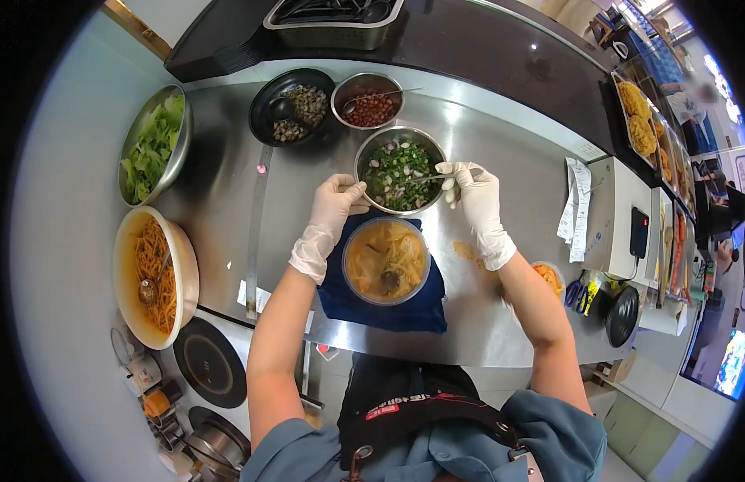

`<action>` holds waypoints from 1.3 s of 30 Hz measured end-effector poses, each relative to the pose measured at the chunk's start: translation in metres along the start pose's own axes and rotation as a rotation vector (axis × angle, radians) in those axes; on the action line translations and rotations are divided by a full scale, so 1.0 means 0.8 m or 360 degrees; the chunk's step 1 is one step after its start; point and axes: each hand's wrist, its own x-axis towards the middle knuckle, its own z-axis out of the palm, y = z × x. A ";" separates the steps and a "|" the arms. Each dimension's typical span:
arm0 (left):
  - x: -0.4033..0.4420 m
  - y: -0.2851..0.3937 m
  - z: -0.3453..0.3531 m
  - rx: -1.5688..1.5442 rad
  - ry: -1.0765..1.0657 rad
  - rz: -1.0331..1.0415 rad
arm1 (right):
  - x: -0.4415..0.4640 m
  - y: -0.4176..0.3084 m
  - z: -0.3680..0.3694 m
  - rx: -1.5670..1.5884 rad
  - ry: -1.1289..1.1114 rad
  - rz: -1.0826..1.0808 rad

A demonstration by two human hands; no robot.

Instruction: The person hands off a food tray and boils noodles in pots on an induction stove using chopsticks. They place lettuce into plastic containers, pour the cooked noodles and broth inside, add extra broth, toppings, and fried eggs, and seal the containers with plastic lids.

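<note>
A steel bowl (360, 181) of chopped green herbs and pinkish onion pieces stands on the counter. My left hand (336, 202), in a white glove, is closed on the bowl's left rim. My gloved right hand (474, 193) pinches the handle of a metal spoon (433, 177), whose far end is down among the chopped greens. Just in front of that bowl, a round clear tub (386, 261) of brownish soup with noodle-like strips sits on a folded blue cloth (346, 304).
Behind are a black bowl (261, 100) of chopped pieces with a ladle and a steel bowl (337, 90) of reddish bits. Lettuce (157, 153) and a large bowl (188, 273) of orange shreds stand left. A white machine (609, 213) with paper slips (576, 201) is at right.
</note>
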 end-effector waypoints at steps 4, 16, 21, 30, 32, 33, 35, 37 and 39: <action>-0.006 -0.003 -0.013 -0.0010 0.0128 0.0031 | -0.010 -0.019 -0.008 -0.0034 0.0008 -0.0093; -0.007 -0.010 -0.047 -0.0189 0.0336 -0.0002 | -0.148 -0.052 -0.014 -0.1785 -0.1314 -0.1476; 0.000 0.003 -0.036 -0.0199 0.0357 0.0047 | -0.098 -0.055 -0.018 -0.1105 -0.0361 -0.1078; 0.070 0.026 0.010 -0.0243 0.0441 0.0043 | 0.124 -0.095 0.020 -0.1541 -0.0051 -0.1201; 0.097 0.018 0.017 -0.0288 0.0483 0.0035 | 0.177 -0.086 0.045 -0.2072 -0.0244 -0.1414; 0.108 0.013 0.020 -0.0132 0.0538 0.0076 | 0.193 -0.087 0.062 -0.2418 -0.0403 -0.1217; 0.145 -0.014 0.019 0.0206 0.0687 0.0209 | 0.219 -0.076 0.074 -0.2752 -0.0549 -0.1001; 0.153 -0.008 0.025 0.0206 0.0710 0.0202 | 0.244 -0.047 0.071 -0.2823 -0.0633 -0.1377; 0.151 -0.002 0.031 0.0163 0.0731 0.0095 | 0.227 -0.061 0.079 -0.2902 -0.0664 -0.1375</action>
